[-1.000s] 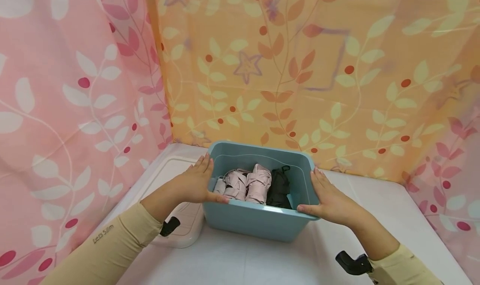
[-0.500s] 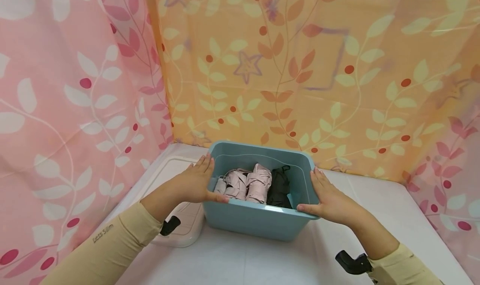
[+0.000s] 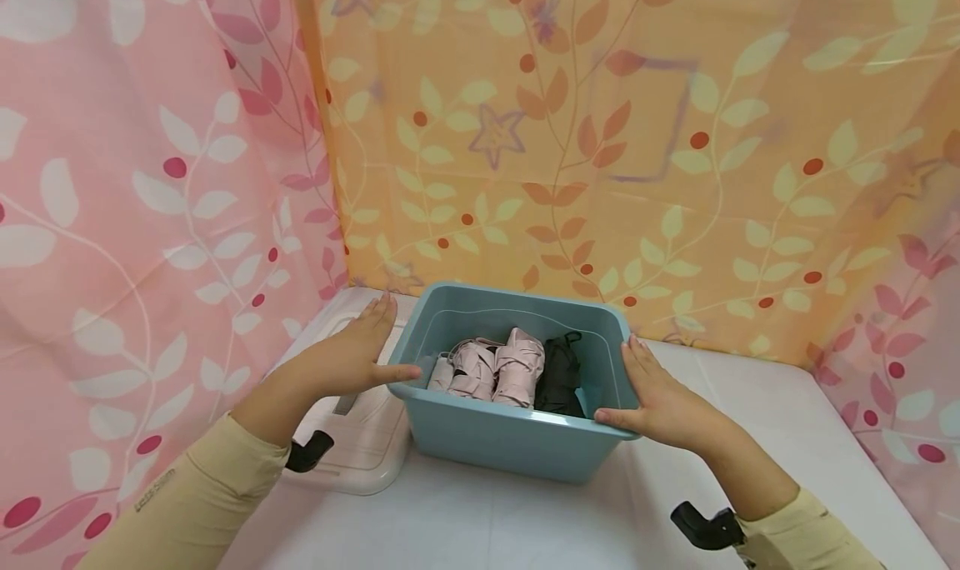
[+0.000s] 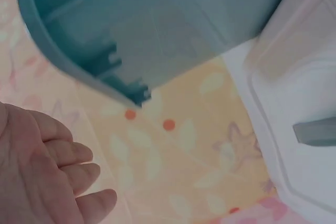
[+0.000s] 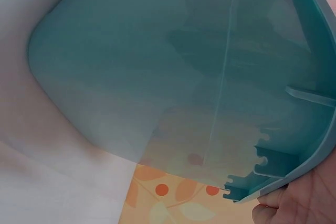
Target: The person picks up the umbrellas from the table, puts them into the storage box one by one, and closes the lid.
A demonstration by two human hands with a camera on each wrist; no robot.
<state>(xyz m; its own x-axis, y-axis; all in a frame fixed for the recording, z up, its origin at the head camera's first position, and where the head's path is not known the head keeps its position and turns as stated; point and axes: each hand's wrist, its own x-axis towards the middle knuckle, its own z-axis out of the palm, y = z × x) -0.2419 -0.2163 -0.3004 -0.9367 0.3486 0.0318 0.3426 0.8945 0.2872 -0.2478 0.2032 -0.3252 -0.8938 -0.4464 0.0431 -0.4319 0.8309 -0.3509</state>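
Note:
A blue plastic storage bin stands on the table, its top uncovered. Inside lie pale pink rolled bundles and a black one with a small loop; they look like folded umbrellas. My left hand is off the bin, just left of its rim, fingers straight and thumb out. In the left wrist view a gap separates the left fingers from the rim. My right hand rests against the bin's right rim, thumb on the front corner, fingers straight along the side. The right wrist view shows its palm at the rim.
A white lid with a grey latch lies on the table left of the bin, partly under my left arm. The white-covered table extends right and front. Patterned curtains stand behind and at both sides.
My left hand has come off the bin's left rim and moved left, over the white lid. The right hand and the bin have stayed in place.

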